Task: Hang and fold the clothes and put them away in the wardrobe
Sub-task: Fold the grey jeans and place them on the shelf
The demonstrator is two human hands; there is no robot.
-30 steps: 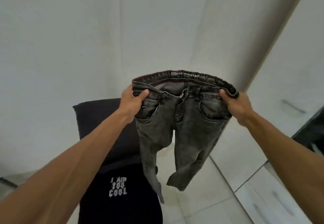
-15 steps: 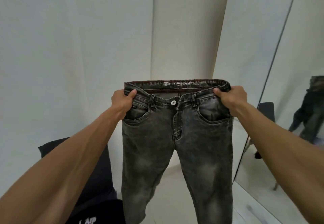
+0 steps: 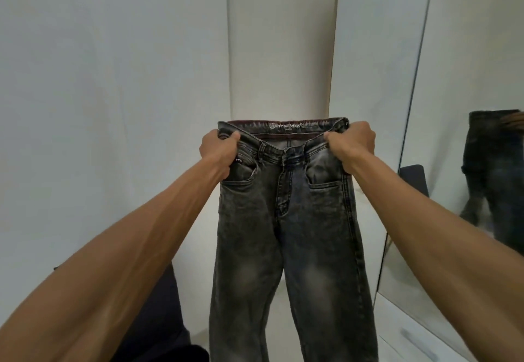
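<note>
One pair of faded dark-grey denim jeans (image 3: 286, 234) is hanging below both fists. The left hand (image 3: 219, 150) and right hand (image 3: 351, 146) are clamping the waistband's two ends, fingers curled tight. Since half a second ago, the front waistband is sagging, hiding its white button.

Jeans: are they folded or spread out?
Spread out: the grey jeans hang unfolded from the left hand and right hand, legs side by side.
</note>
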